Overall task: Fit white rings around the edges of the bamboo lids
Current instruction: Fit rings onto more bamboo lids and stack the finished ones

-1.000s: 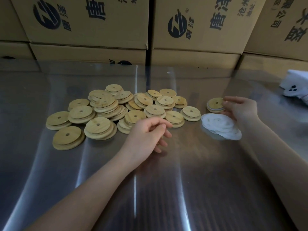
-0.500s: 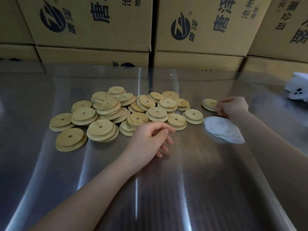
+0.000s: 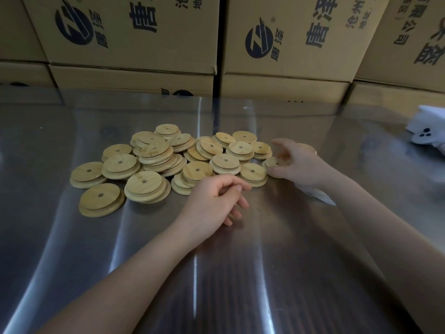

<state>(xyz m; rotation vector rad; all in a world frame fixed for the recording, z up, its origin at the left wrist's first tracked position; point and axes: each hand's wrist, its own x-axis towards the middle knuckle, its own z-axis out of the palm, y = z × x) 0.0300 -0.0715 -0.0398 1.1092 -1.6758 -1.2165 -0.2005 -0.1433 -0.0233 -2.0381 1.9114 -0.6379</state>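
Several round bamboo lids (image 3: 168, 162), each with a small centre hole, lie heaped on the steel table (image 3: 72, 237). My right hand (image 3: 298, 165) reaches over the heap's right end. Its fingers curl onto the rightmost bamboo lid (image 3: 272, 162), and its thumb is spread above it. Another lid (image 3: 309, 147) peeks out behind that hand. The stack of white rings (image 3: 320, 195) is mostly hidden under my right wrist. My left hand (image 3: 214, 201) rests on the table in front of the heap with its fingers loosely curled, holding nothing.
Printed cardboard boxes (image 3: 144, 44) are stacked along the table's far edge. A white object with dark dots (image 3: 426, 136) lies at the far right. Bare steel stretches in front of the lids toward me.
My right hand has left the separate lid at the right and moved left over the white rings to the rightmost lid of the heap. My left hand has stayed put.
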